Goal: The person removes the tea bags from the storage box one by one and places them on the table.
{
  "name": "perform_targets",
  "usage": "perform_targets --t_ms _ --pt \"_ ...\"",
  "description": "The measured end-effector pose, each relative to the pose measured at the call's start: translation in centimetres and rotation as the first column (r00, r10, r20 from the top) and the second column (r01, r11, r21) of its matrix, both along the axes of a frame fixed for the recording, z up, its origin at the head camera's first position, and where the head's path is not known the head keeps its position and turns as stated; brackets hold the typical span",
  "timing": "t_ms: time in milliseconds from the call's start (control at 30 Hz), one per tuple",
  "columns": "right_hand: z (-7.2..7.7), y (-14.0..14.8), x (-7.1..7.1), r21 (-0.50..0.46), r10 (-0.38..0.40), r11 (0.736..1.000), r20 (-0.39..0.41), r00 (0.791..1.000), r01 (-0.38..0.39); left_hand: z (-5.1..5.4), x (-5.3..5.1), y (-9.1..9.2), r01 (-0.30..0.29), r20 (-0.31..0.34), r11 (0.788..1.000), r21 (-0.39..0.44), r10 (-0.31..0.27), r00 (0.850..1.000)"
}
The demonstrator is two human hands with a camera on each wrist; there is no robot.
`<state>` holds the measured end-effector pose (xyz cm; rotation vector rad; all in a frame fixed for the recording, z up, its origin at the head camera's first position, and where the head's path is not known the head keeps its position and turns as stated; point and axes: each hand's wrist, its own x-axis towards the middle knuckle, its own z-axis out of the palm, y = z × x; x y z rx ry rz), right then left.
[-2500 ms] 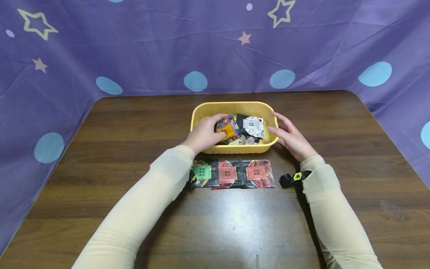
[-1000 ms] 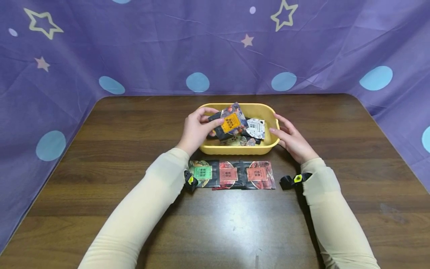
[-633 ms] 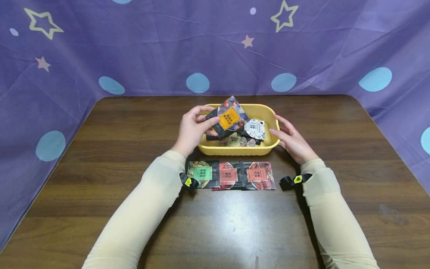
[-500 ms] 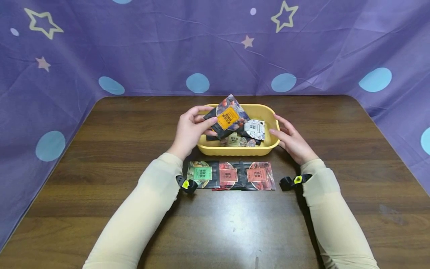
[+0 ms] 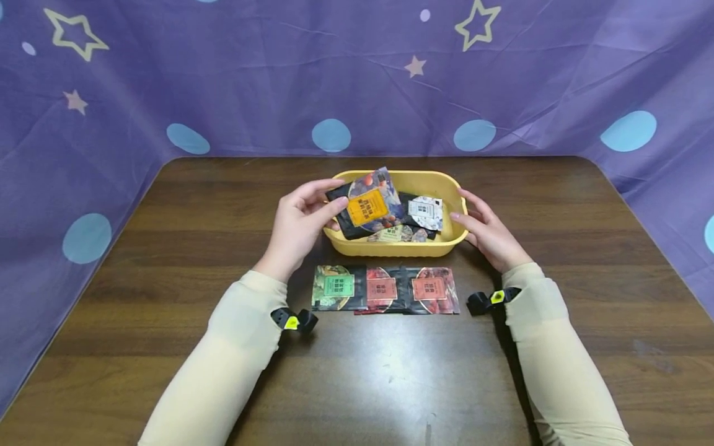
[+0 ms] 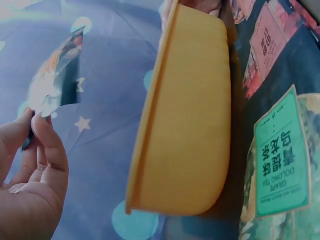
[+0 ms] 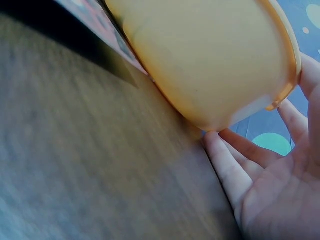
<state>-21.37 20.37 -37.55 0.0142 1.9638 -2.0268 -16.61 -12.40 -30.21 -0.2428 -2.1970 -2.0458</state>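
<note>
Pinched between the thumb and fingers of the left hand [image 5: 295, 226] is a black packet with an orange label [image 5: 367, 207], tilted above the left part of a yellow basket [image 5: 390, 249]. The left wrist view shows that packet [image 6: 60, 75] in the left hand [image 6: 37, 175], raised clear of the basket's side [image 6: 185, 115]. The right hand [image 5: 491, 235] rests on the basket's right end, its thumb at the rim. In the right wrist view the right hand's [image 7: 280, 180] fingertips touch the basket wall [image 7: 200, 60]. Inside lie a white-labelled packet [image 5: 426, 212] and a pale-labelled one [image 5: 390, 234], partly covered.
In front of the basket, a green-labelled packet [image 5: 339, 287] and two red-labelled packets, one in the middle [image 5: 381, 290] and one at the right [image 5: 432, 289], lie in a row on the brown wooden table [image 5: 390, 384]. A purple patterned cloth [image 5: 368, 74] hangs behind.
The left hand has lifted the orange-labelled packet from inside the basket, then moved left with it, lowering it slightly at the last. The right hand has stayed at the basket's right end.
</note>
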Motion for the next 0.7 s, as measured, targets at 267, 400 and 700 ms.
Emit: perform_targets --t_ms 267,400,700 --pt "-0.2 0.0 0.0 0.000 0.005 1.000 -0.011 1.000 -0.005 0.5 0.9 -1.5 -0.026 0.037 0.999 -0.018 0.027 0.999" --pt "-0.1 0.1 -0.1 0.002 0.002 1.000 -0.010 1.000 -0.002 0.5 1.2 -2.5 -0.042 0.063 0.997 -0.063 0.046 0.997" --pt "-0.2 0.0 0.0 0.018 0.004 1.000 0.004 1.000 -0.004 -0.2 2.1 -4.6 -0.024 0.126 0.989 -0.146 0.042 0.991"
